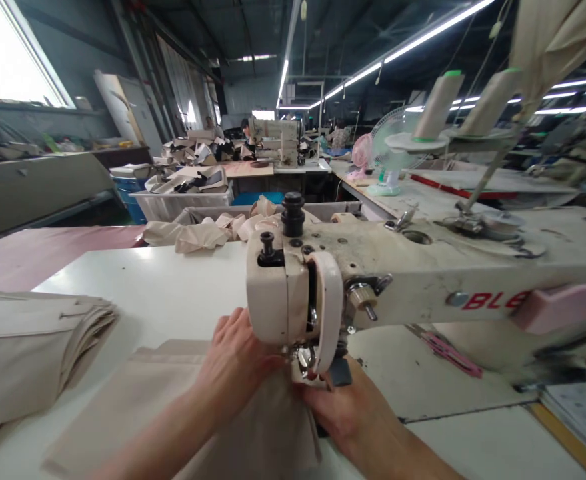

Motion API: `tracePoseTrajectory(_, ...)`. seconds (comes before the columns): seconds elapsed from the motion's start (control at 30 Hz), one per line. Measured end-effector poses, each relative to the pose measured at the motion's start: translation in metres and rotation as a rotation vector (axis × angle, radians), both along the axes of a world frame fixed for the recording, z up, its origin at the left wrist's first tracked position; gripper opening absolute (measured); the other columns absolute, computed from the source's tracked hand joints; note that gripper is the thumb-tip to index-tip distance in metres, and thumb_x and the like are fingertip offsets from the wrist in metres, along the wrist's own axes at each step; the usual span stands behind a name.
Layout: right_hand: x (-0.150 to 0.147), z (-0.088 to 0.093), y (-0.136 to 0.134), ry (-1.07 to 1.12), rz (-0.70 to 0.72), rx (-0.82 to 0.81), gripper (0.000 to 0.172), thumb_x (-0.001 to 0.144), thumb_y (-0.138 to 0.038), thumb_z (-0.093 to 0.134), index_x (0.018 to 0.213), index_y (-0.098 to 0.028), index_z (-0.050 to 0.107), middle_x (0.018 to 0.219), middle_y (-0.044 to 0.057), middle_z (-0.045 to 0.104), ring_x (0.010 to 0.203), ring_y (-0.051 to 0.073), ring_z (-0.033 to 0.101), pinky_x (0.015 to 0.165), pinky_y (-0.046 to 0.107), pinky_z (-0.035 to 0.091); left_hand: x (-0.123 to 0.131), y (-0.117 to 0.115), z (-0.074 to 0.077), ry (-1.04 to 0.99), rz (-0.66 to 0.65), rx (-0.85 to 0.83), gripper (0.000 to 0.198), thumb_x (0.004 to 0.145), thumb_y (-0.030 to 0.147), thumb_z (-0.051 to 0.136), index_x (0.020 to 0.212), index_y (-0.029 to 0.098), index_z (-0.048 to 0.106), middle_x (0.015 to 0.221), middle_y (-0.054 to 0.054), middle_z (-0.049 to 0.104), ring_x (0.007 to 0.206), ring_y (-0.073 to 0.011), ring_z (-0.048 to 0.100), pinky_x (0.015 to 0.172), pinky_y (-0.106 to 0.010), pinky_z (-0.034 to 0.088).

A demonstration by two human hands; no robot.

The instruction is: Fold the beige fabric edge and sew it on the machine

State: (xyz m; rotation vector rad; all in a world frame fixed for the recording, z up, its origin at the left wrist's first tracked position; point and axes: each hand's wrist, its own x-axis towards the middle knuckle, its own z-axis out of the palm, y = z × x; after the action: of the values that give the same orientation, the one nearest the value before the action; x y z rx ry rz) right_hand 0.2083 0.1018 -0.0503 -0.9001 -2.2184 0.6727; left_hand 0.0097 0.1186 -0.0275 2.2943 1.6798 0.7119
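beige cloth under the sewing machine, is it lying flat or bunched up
Mostly flat: the beige cloth lies spread on the table, pressed down by the left hand and right hand beside the sewing machine.

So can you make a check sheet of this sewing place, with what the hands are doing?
Surface: white table, mostly bare to the left of the machine.
Job's things: beige fabric lies flat under the sewing machine head.
Clutter: folded fabric stack at left; fabric pile behind.
Hands: left hand presses the fabric; right hand rests by the needle area.
Cables: nothing seen.
Surroundings: thread cones, fan, further work tables, ceiling lights.
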Motion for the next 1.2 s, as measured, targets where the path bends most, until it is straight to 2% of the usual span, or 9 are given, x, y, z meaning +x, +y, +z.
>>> tracePoseTrajectory(0.07,0.001,0.005,-0.003,0.026,-0.016,-0.085,0.024,0.097,-0.021,0.044,0.095,-0.022,0.068,0.099,0.007,0.069,0.093,0.021,0.063,0.083,0.031,0.05,0.004,-0.028,-0.004,-0.102,0.008,0.005,0.039,0.066,0.023,0.073,0.102,0.021,0.057,0.099,-0.008,0.061,0.092,-0.0278,0.057,0.081,-0.041,0.048)
tracePoseTrajectory(0.17,0.002,0.007,-0.013,0.049,-0.004,-0.179,0.027,0.097,-0.025,0.042,0.098,-0.021,0.069,0.09,0.006,0.07,0.082,0.021,0.066,0.075,0.031,0.053,0.015,-0.063,-0.013,-0.327,0.038,-0.17,0.063,0.049,0.012,0.08,0.103,0.021,0.05,0.092,-0.003,0.058,0.077,-0.0204,0.055,0.067,-0.03,0.048)
tracePoseTrajectory(0.27,0.0,0.001,-0.027,0.295,-0.05,-0.608,0.025,0.095,-0.035,0.049,0.111,-0.022,0.063,0.091,0.006,0.068,0.081,0.021,0.068,0.069,0.032,0.057,0.022,-0.074,-0.018,-0.436,0.118,-0.325,0.057,0.047,0.001,0.078,0.094,0.019,0.051,0.08,0.002,0.054,0.071,-0.0158,0.05,0.065,-0.025,0.044)
tracePoseTrajectory(0.37,-0.005,-0.008,-0.038,0.604,-0.13,-1.066,0.045,0.078,-0.034,0.072,0.117,-0.02,0.053,0.084,0.001,0.065,0.074,0.019,0.068,0.067,0.034,0.059,0.02,-0.069,-0.019,-0.466,0.101,-0.353,0.056,0.043,0.001,0.083,0.087,0.019,0.052,0.074,0.005,0.05,0.067,-0.0132,0.044,0.061,-0.022,0.038)
tracePoseTrajectory(0.57,-0.011,-0.016,-0.044,0.65,-0.206,-1.078,0.056,0.073,-0.026,0.071,0.121,-0.017,0.044,0.072,-0.003,0.065,0.064,0.016,0.066,0.068,0.033,0.058,0.007,-0.064,-0.019,-0.472,-0.009,-0.355,0.055,0.045,0.002,0.086,0.087,0.018,0.055,0.075,0.005,0.051,0.068,-0.0128,0.045,0.062,-0.022,0.038)
tracePoseTrajectory(0.8,-0.013,-0.008,-0.046,0.54,-0.335,-1.002,0.057,0.065,-0.023,0.064,0.119,-0.016,0.048,0.067,-0.004,0.064,0.056,0.016,0.064,0.056,0.029,0.054,0.001,-0.066,-0.016,-0.457,-0.153,-0.316,0.01,0.08,0.009,0.062,0.082,0.018,0.058,0.077,0.001,0.055,0.07,-0.0133,0.052,0.063,-0.022,0.041)
tracePoseTrajectory(0.93,-0.02,-0.003,-0.047,0.564,-0.372,-1.085,0.05,0.054,-0.02,0.066,0.103,-0.013,0.058,0.06,-0.007,0.059,0.049,0.014,0.06,0.05,0.027,0.051,0.005,-0.071,-0.022,-0.393,-0.127,0.028,0.012,0.092,0.014,0.05,0.082,0.017,0.056,0.075,-0.001,0.055,0.069,-0.0136,0.052,0.062,-0.022,0.043)
tracePoseTrajectory(1.03,-0.023,0.001,-0.049,0.603,-0.337,-1.188,0.034,0.055,-0.028,0.071,0.085,-0.012,0.063,0.058,-0.004,0.061,0.053,0.014,0.062,0.055,0.027,0.054,0.008,-0.075,-0.022,-0.243,-0.382,0.322,0.014,0.091,0.006,0.047,0.09,0.014,0.058,0.078,-0.005,0.059,0.073,-0.0157,0.051,0.068,-0.024,0.045)
tracePoseTrajectory(1.2,-0.021,0.01,-0.056,0.628,-0.289,-1.294,0.03,0.061,-0.039,0.078,0.071,-0.013,0.065,0.065,0.003,0.069,0.06,0.013,0.065,0.061,0.024,0.053,0.009,-0.076,-0.021,-0.201,-0.501,0.403,0.019,0.096,0.01,0.04,0.096,0.009,0.059,0.076,-0.009,0.06,0.071,-0.0169,0.049,0.064,-0.026,0.048)
